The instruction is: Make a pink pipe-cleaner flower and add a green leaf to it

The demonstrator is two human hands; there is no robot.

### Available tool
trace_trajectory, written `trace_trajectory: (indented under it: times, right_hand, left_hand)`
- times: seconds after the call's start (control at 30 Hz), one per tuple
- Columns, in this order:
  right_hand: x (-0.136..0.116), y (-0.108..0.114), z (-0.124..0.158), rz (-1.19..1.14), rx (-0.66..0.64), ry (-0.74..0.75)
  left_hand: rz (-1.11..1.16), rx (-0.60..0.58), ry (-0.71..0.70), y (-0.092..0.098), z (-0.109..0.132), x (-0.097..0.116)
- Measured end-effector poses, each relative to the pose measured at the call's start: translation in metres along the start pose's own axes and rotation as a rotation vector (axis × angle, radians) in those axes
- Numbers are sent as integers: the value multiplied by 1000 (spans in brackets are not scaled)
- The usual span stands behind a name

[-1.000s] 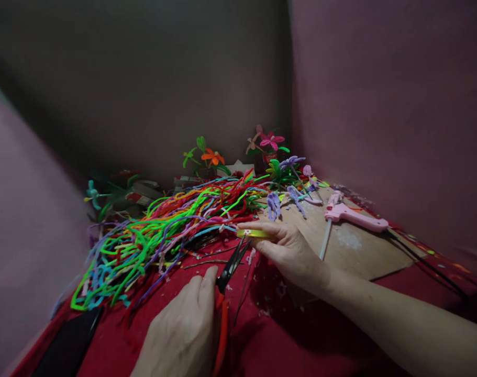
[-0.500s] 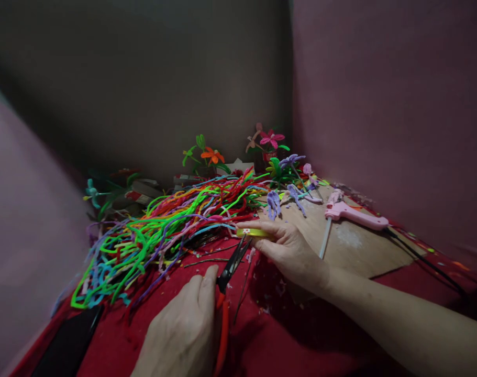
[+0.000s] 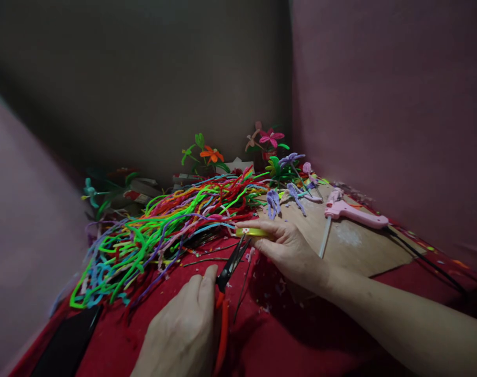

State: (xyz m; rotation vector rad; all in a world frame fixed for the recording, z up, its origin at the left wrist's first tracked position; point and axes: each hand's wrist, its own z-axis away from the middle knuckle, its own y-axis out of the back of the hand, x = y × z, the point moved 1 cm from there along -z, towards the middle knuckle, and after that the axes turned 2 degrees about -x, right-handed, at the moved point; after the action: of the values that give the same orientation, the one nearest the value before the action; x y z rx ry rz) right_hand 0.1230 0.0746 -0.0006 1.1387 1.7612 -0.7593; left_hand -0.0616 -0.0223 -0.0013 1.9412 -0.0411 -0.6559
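Note:
My left hand (image 3: 183, 317) is closed around the red-orange handles of a pair of scissors (image 3: 231, 264). Their dark blades point up and away, slightly parted, with the tips at the underside of a yellow tape roll (image 3: 253, 232). Whether the tips touch it I cannot tell. My right hand (image 3: 289, 251) pinches this roll flat between thumb and fingers; a small white patch with red marks shows on its near edge. Beneath the hands lie thin dark stems (image 3: 242, 290) on a red cloth (image 3: 277, 345). Palm and most fingers of my left hand are hidden.
A heap of colourful pipe cleaners (image 3: 175, 220) spreads to the left and behind. A pink glue gun (image 3: 354, 212) lies on a brown board (image 3: 364, 254), its black cord running right. Pipe-cleaner flowers (image 3: 212, 154) stand at the back. A black flat object (image 3: 67, 340) is at lower left.

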Motion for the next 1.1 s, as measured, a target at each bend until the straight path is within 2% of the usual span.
trace_trajectory:
  times: [0.13, 0.23, 0.43, 0.67, 0.77, 0.87, 1.0, 1.1]
  right_hand:
    - [1, 0, 1, 18, -4, 8]
    - [2, 1, 1, 67, -10, 31]
    - [2, 0, 3, 293, 42, 197]
    - [8, -3, 7, 305, 62, 142]
    - [6, -5, 8, 348, 68, 184]
    - [3, -5, 9, 422, 91, 278]
    - [3, -4, 11, 475, 100, 398]
    - [5, -4, 12, 489, 99, 436]
  left_hand:
    - [8, 20, -6, 0, 0, 1]
    - [11, -7, 5, 0, 0, 1]
    - [7, -11, -8, -1, 3, 2]
    - [75, -2, -13, -3, 4, 5]
    - [128, 7, -18, -3, 5, 6]
    - [218, 17, -7, -3, 3, 6]
    - [452, 13, -14, -3, 0, 7]
    - [620, 40, 42, 3, -1, 12]
